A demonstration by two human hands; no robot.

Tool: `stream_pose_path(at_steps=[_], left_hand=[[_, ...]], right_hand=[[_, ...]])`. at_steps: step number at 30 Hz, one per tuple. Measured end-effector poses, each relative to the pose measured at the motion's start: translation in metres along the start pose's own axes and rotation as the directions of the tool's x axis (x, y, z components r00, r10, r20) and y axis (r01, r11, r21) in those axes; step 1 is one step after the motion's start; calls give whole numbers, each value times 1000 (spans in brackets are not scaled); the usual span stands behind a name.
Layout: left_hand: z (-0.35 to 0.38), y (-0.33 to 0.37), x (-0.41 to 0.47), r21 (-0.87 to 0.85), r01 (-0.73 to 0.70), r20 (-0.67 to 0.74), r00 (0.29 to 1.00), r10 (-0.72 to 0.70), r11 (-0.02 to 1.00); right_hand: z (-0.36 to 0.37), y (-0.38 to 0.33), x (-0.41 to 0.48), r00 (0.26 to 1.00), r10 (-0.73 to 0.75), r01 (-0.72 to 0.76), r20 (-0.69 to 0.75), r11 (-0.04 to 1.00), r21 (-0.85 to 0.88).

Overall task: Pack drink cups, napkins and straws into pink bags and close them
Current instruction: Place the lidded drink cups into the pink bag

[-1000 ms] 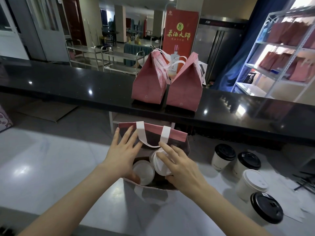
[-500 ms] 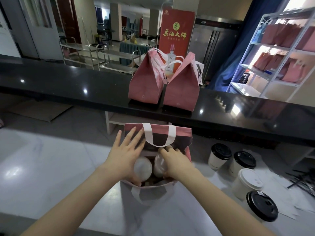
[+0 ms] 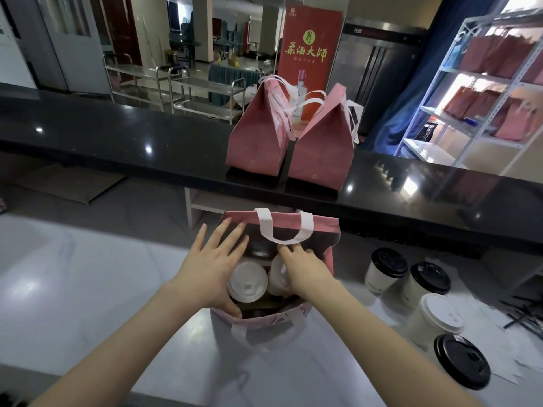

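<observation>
An open pink bag point(image 3: 323, 223) with white handles stands on the white counter in front of me. Inside it a white-lidded cup point(image 3: 248, 283) stands upright on the left. My left hand point(image 3: 210, 265) lies with straight fingers against the bag's left rim, thumb tucked inside by that cup. My right hand point(image 3: 304, 270) reaches down into the bag and grips a second white cup point(image 3: 276, 277) beside the first, covering most of it. Two closed pink bags point(image 3: 258, 142) point(image 3: 323, 148) stand side by side on the black bar top beyond.
Several loose cups stand at my right: two black-lidded point(image 3: 385, 270) point(image 3: 427, 280), one white-lidded point(image 3: 437, 314), and a nearer black-lidded one point(image 3: 461, 365). Napkins point(image 3: 529, 365) and dark straws point(image 3: 526, 315) lie at the far right. A shelf rack point(image 3: 484, 92) holds more pink bags.
My right hand has pushed the second cup deeper into the bag, beside the first. The left hand stays on the bag's left rim. The view has shifted slightly.
</observation>
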State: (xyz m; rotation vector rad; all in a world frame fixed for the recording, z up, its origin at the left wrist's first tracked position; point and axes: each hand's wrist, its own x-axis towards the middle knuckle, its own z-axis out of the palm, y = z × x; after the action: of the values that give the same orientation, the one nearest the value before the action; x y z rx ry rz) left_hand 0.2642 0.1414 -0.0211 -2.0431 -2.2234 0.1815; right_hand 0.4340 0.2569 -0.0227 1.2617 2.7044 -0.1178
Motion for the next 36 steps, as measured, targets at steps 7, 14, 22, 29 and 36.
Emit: stream_pose_path(at_steps=[7,14,22,29,36], left_hand=[[-4,-3,1,0,-3,3,1000,3,1000],[-6,0,2,-5,-12,33,999,12,1000],[-6,-2,2,-8,-4,21,1000,4,1000],[-2,1,4,-22,-15,18,1000,15,1000],[-3,-2,5,-23,-13,1,1000,13,1000]], right_hand=[[5,5,-4,1000,4,-5,-21,1000,-30],[4,4,-4,1000,-3,3,10,999,-32],[8,8,-4,1000,28,-28,-10,999,-35],[16,7,4,1000,8,-9,-1,999,-36],[26,4,16,996,33,-33,80,999,-4]])
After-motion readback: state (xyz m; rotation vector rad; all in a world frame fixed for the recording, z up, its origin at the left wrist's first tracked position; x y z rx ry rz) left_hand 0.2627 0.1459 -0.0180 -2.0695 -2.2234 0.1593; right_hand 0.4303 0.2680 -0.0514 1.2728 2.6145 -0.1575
